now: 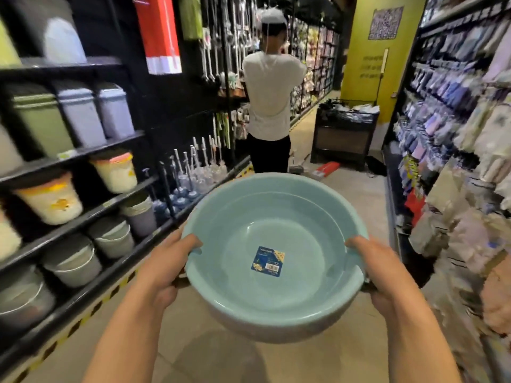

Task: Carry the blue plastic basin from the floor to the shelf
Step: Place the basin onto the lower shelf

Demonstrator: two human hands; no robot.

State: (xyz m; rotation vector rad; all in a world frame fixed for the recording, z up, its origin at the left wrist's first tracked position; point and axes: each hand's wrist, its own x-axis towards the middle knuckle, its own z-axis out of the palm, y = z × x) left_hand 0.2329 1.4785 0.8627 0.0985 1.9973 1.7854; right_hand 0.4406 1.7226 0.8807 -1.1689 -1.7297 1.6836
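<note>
The blue plastic basin is round and empty, with a dark blue label stuck inside its bottom. It is held up in the air over the aisle floor, tilted slightly toward me. My left hand grips its left rim, thumb over the edge. On the opposite rim sits my right hand, gripping the same way. Black shelves with bins and buckets run along the left of the aisle.
A person in a white shirt stands in the aisle ahead, back turned. A black cart stands further back on the right, with a red box on the floor before it. Hanging goods fill the right-hand racks.
</note>
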